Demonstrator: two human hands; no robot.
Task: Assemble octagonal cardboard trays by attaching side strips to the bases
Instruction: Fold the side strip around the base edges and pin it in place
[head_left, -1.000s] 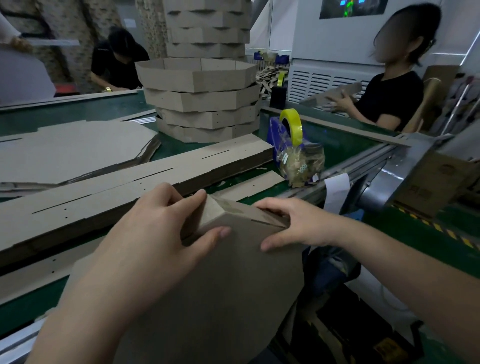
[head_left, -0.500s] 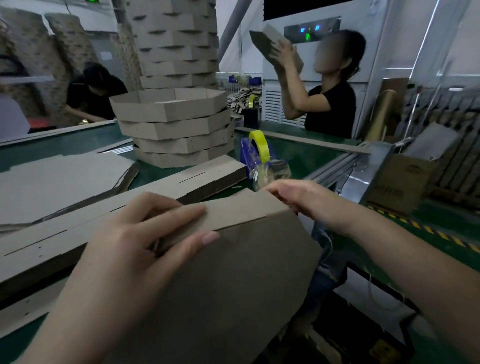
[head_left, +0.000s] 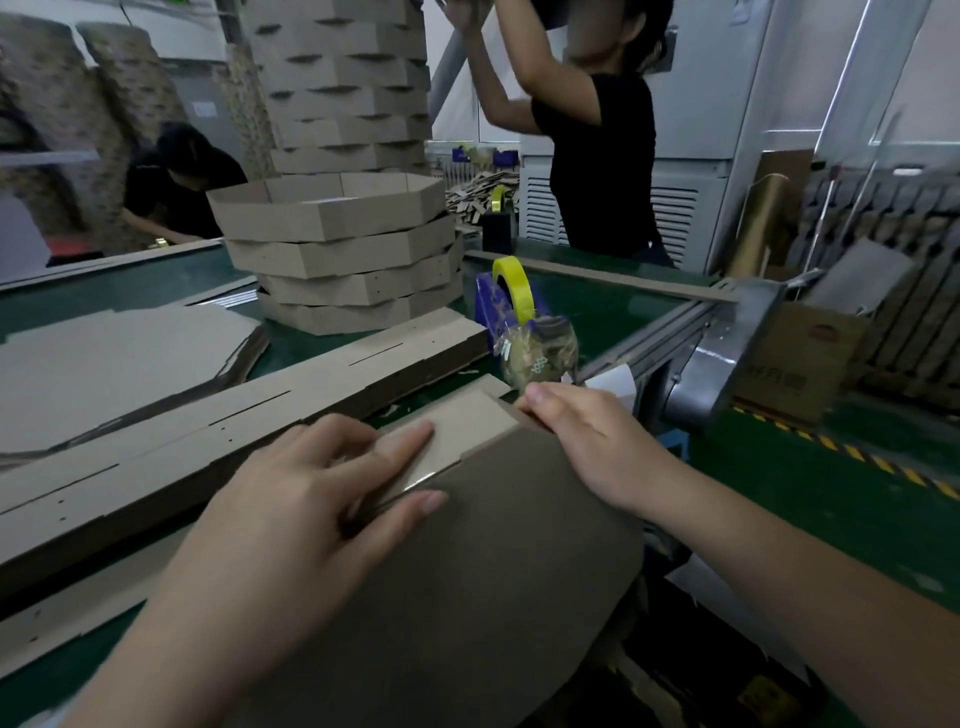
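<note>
A brown octagonal cardboard base (head_left: 483, 561) is tilted up toward me at the table's near edge. A lighter side strip (head_left: 462, 431) lies folded along its top edge. My left hand (head_left: 311, 499) pinches strip and base together, fingers on the strip and thumb on the base face. My right hand (head_left: 587, 436) grips the base's upper right corner, fingers curled over the edge. Loose side strips (head_left: 218, 415) lie flat on the green table (head_left: 602, 306) behind.
Finished trays (head_left: 337, 249) are stacked mid-table, with a taller stack behind. Flat bases (head_left: 119, 358) lie at left. A blue tape dispenser with a yellow roll (head_left: 511, 296) and a clear bag (head_left: 540, 353) stand beyond my right hand. A person in black (head_left: 597, 156) stands across the table.
My right hand slid from the strip's middle to the base's upper right corner. My left fingers spread flatter along the strip. The person opposite stood and raised both arms.
</note>
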